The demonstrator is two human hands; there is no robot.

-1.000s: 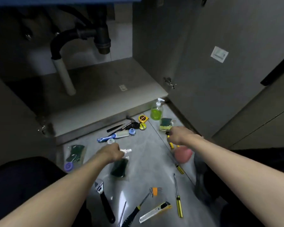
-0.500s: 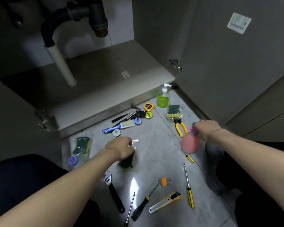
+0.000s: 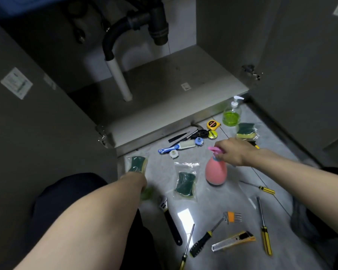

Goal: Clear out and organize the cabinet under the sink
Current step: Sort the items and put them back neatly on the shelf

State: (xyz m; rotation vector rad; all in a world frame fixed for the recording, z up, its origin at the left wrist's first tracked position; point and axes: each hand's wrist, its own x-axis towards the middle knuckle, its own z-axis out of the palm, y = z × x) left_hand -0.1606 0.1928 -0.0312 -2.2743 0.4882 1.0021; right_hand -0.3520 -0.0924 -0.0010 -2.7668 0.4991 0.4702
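Since earlier, right hand (image 3: 233, 152) has swung the upright pink bottle (image 3: 216, 171) left, gripping its top; left hand (image 3: 134, 179) now reaches the near-left bagged sponge (image 3: 137, 163), grip unclear.

pink spray bottle (image 3: 216, 172) upright on floor, right hand (image 3: 233, 152) gripping top.

right hand (image 3: 235, 152) grips pink spray bottle (image 3: 216, 173) | left hand (image 3: 135, 179) at bagged sponge (image 3: 137, 164)
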